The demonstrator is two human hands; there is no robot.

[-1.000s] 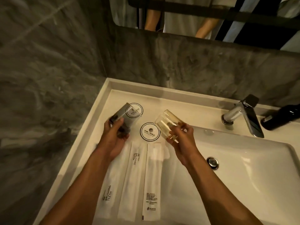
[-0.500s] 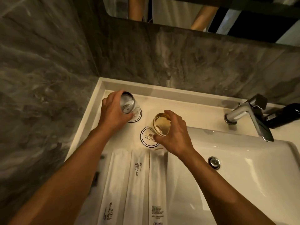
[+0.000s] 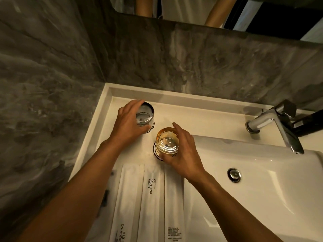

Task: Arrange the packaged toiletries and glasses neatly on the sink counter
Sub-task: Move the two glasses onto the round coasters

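Note:
Two drinking glasses stand upright on round paper coasters at the back left of the white sink counter (image 3: 192,117). My left hand (image 3: 128,122) grips the grey glass (image 3: 145,115) from its left side. My right hand (image 3: 183,152) wraps the amber glass (image 3: 167,142) from the right, and its coaster (image 3: 155,152) peeks out at the left. Three long white toiletry packets lie side by side in front of the glasses: one on the left (image 3: 129,194), one marked "BRUSHING TEETH" (image 3: 153,198) and one on the right (image 3: 173,198).
The basin (image 3: 262,198) with its chrome drain (image 3: 234,175) fills the right side. A chrome faucet (image 3: 276,124) reaches over it, with a dark bottle (image 3: 309,123) behind. Grey marble walls close off the left and back, and a mirror (image 3: 192,7) hangs above.
Both hands carried the tilted glasses away from me and set them upright onto the two coasters. The coasters, fully visible a second ago, are now mostly covered.

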